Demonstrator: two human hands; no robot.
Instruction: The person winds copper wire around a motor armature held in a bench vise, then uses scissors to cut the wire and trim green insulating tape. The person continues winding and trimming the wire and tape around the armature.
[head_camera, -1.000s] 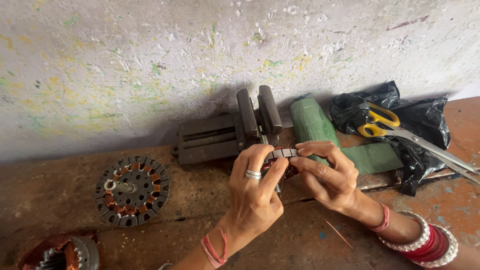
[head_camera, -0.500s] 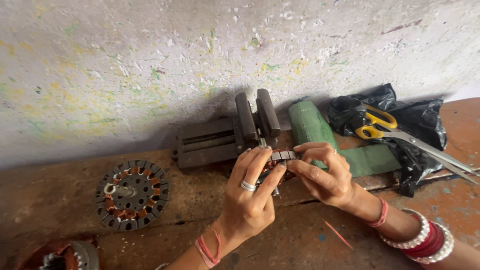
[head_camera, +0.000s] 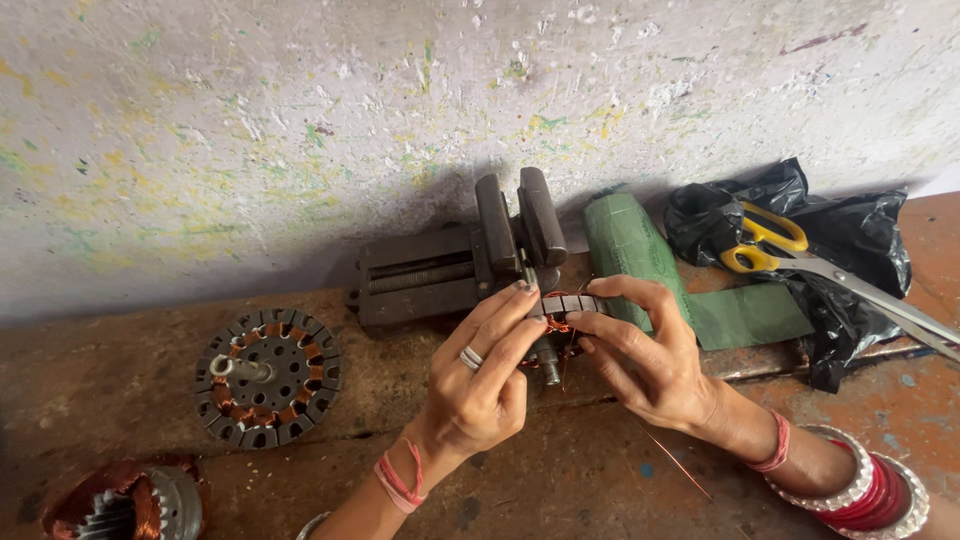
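Copper windings show on a second motor part (head_camera: 120, 505) at the far left, with a round slotted motor core (head_camera: 268, 376) just beyond it on the worn bench (head_camera: 600, 480). At centre, the left hand (head_camera: 485, 385) and right hand (head_camera: 645, 350) pinch a small wound motor core (head_camera: 562, 318) between their fingertips, just before a dark vise (head_camera: 455, 262). Green sheet (head_camera: 690, 290), then yellow-handled scissors (head_camera: 800, 258) on a black bag (head_camera: 850, 250), lie rightward.
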